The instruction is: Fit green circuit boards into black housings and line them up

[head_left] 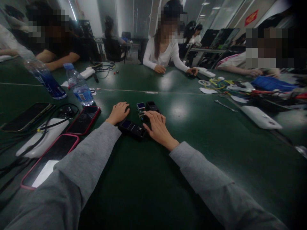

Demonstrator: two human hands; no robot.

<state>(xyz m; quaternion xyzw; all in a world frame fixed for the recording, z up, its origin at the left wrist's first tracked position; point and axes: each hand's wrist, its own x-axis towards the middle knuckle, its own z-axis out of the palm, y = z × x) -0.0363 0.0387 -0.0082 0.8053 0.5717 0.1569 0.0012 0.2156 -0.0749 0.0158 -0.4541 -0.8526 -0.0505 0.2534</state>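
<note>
A black handheld device with a small screen and buttons lies on the dark green table between my hands. Just beyond it is a small bare circuit board with its own little screen, and beside that a second black device, partly covered by my right hand. My left hand rests flat on the table by the nearer device's left end, fingers stretched out and holding nothing. Over the board's near end reach the outstretched fingers of my right hand; its thumb is close to the nearer device. Whether the fingertips touch the board is unclear.
Phones, a white power bank and black cables lie left. Two plastic bottles stand behind them. On the right are a wrench, a white case and tangled wires by a blue tray. Co-workers sit opposite.
</note>
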